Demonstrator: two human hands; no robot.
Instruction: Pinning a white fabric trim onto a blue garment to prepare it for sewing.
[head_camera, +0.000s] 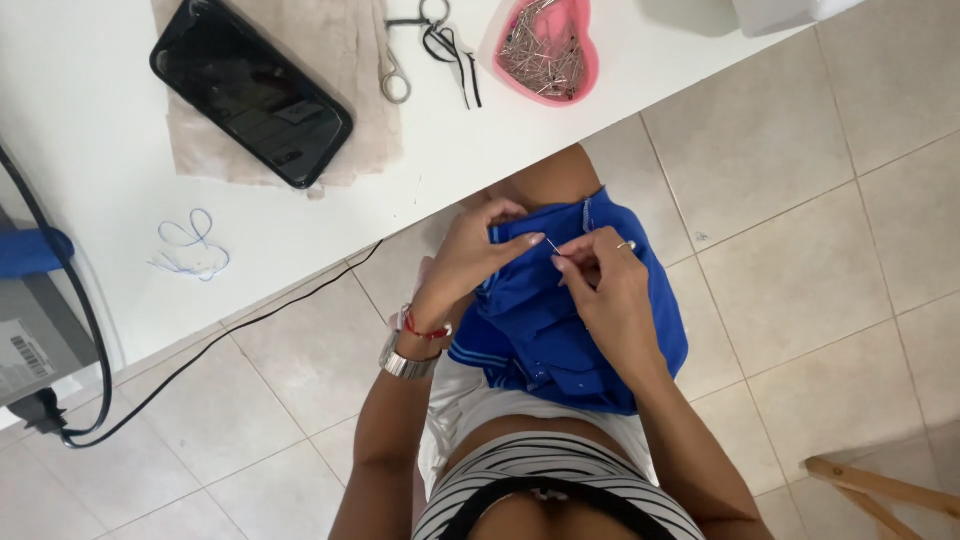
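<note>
A blue garment (540, 330) lies bunched on my lap. My left hand (478, 255) pinches a fold of its upper edge between thumb and fingers. My right hand (605, 285) holds a thin needle (551, 244) by its end, the tip touching the fabric just beside my left thumb. A metal watch and a red cord bracelet sit on my left wrist.
A white table (300, 220) runs along the upper left. On it lie a black phone (250, 90) on beige cloth, small scissors (400, 50), a pink heart-shaped dish of pins (545, 50) and a loop of blue thread (190, 245). A black cable (200, 355) hangs over the tiled floor. A wooden frame (880, 490) stands at lower right.
</note>
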